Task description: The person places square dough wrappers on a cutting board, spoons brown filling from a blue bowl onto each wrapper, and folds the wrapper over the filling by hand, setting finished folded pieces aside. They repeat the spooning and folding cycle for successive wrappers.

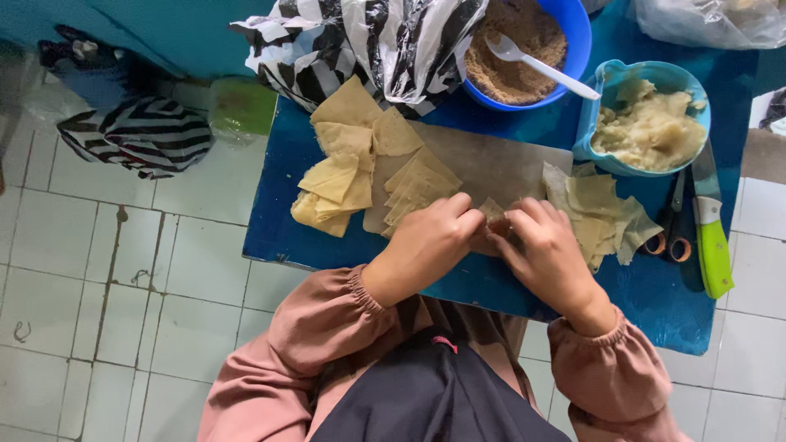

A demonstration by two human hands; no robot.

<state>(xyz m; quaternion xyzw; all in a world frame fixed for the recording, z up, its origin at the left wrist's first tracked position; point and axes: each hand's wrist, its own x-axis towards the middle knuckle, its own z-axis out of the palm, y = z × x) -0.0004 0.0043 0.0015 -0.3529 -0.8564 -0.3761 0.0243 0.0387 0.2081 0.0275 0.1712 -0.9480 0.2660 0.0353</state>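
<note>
Both hands met over a small wrapper (494, 214) on the grey board (491, 164), at the near edge of the blue table (278, 229). The left hand (426, 245) was curled, fingertips pinching the wrapper's left side; the right hand (548, 254) pinched its right side. Judged step: folding or rolling one piece shut. The next move would call for a firm, even press to close it without tearing.

Beyond lay cut stacks (360, 172), loose sheets (602, 217), scissors (671, 233) and a green-handled knife (711, 237). Farther off stood the paste bowl (647, 127), the crumb bowl (524, 49) with its spoon (536, 64), and a striped bag (368, 45).

The fingers hid most of the wrapper; any filling could not be made out.
</note>
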